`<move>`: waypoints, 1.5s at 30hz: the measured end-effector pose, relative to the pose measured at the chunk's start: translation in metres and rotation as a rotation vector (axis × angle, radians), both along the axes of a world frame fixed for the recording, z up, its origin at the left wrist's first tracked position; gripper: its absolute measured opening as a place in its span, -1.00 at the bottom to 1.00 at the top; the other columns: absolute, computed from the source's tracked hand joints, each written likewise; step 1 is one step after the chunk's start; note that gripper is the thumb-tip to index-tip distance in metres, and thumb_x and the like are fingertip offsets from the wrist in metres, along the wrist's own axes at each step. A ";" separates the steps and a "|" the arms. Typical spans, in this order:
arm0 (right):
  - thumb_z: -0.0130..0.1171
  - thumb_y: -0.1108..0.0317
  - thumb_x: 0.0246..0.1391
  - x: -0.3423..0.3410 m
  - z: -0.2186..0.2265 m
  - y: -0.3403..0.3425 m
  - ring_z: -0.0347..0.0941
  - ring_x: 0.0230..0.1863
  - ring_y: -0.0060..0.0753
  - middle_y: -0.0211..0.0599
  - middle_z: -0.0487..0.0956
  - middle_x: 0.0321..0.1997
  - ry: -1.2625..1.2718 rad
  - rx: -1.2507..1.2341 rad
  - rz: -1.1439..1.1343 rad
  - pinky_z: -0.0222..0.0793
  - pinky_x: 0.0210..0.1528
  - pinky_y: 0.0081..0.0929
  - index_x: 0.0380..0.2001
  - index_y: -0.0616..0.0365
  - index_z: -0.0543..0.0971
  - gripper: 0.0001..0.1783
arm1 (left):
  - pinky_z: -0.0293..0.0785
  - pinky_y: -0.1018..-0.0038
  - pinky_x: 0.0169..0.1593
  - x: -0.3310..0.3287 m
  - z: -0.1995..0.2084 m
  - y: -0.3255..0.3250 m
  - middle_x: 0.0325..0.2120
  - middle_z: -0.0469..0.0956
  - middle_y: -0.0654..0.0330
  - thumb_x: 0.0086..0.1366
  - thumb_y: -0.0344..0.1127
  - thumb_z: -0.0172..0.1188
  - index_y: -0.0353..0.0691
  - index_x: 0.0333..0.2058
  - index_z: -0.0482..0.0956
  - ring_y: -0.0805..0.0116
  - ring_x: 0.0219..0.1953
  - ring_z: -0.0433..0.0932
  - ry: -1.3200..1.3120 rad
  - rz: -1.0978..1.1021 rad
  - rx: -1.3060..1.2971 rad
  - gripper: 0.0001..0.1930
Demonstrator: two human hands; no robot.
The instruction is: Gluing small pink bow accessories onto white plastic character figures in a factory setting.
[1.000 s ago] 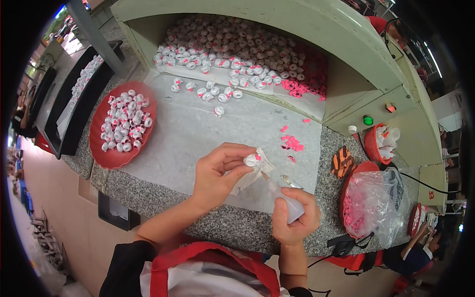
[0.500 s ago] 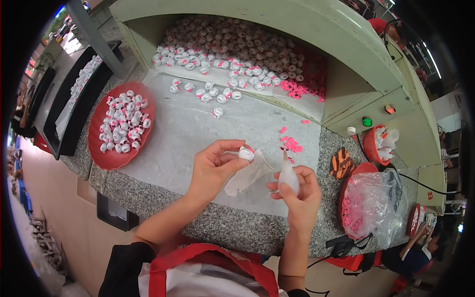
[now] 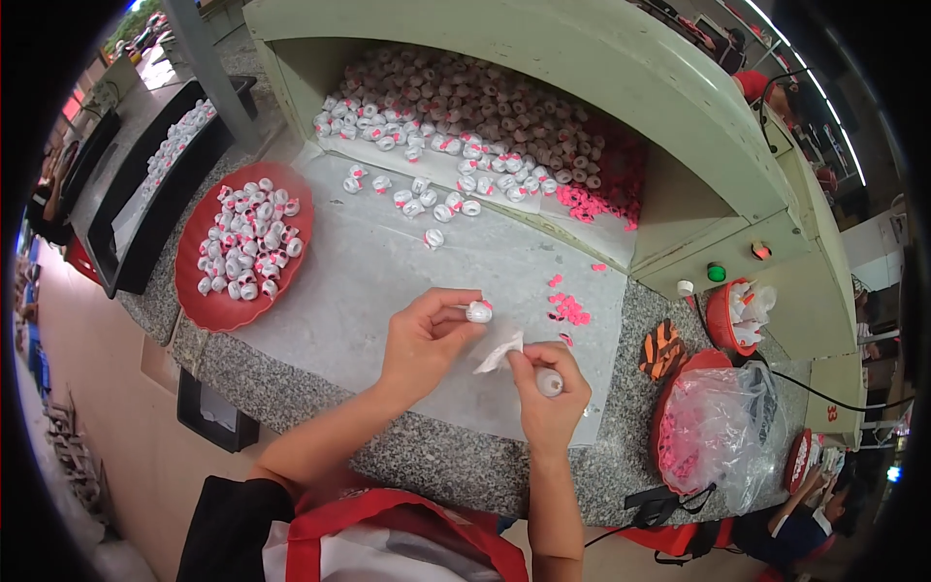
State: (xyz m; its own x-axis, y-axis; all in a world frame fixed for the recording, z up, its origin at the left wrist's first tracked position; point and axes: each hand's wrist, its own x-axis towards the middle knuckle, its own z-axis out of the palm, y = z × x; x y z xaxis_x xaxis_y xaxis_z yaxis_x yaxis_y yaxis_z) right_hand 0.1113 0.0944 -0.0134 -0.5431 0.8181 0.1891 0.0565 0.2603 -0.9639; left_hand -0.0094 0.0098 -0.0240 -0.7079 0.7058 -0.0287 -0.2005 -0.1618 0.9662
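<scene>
Between thumb and fingers, my left hand [image 3: 417,344] holds up a small round white piece [image 3: 479,311] with a bit of pink at its edge. My right hand [image 3: 549,407] pinches a crumpled white tissue [image 3: 499,351] by thumb and fingertip. Tucked in that same hand is a small white squeeze bottle [image 3: 550,382], seen end-on. The tissue hangs just below and right of the white piece, apart from it. Loose flat pink pieces [image 3: 570,309] lie on the white sheet [image 3: 369,281] beyond my right hand.
A red dish [image 3: 184,281] of white pieces stands left. Ahead, a pale green cabinet [image 3: 679,145] shelters many similar pieces [image 3: 465,97]. At right are an orange-black striped cloth [image 3: 662,349], a plastic bag [image 3: 742,417] over a red dish, and a red basket [image 3: 720,320]. A person [image 3: 786,533] sits far right.
My right hand has turned and moved left, lifting the tissue off the sheet while keeping the bottle. The bottle's tip no longer points up and away. My left hand still holds the white piece.
</scene>
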 end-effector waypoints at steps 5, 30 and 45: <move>0.20 0.58 -0.23 -0.001 0.006 0.000 0.32 -0.51 -0.63 -0.40 0.44 -0.54 0.042 0.185 -0.002 0.25 -0.42 -0.71 -0.56 0.26 0.47 -0.89 | 0.44 0.54 -0.16 0.011 0.007 -0.003 -0.27 0.43 0.10 0.04 -0.68 0.06 -0.41 -0.17 0.38 0.36 -0.22 0.48 0.153 -0.120 0.110 -0.68; 0.20 0.54 -0.37 0.029 0.038 -0.019 0.47 -0.61 -0.29 -0.16 0.51 -0.53 0.073 0.567 0.025 0.37 -0.55 -0.55 -0.41 0.28 0.46 -0.70 | 0.43 0.50 -0.06 0.007 0.012 -0.007 -0.18 0.35 0.04 -0.01 -0.71 0.07 -0.40 -0.19 0.42 0.31 -0.13 0.41 0.264 -0.039 0.122 -0.66; 0.19 0.55 -0.34 0.027 0.034 -0.018 0.47 -0.60 -0.32 -0.19 0.52 -0.51 0.049 0.566 0.035 0.38 -0.55 -0.54 -0.40 0.30 0.43 -0.70 | 0.42 0.48 -0.05 0.011 0.010 -0.010 -0.17 0.35 0.02 0.00 -0.71 0.08 -0.42 -0.19 0.41 0.31 -0.13 0.41 0.248 -0.068 0.103 -0.67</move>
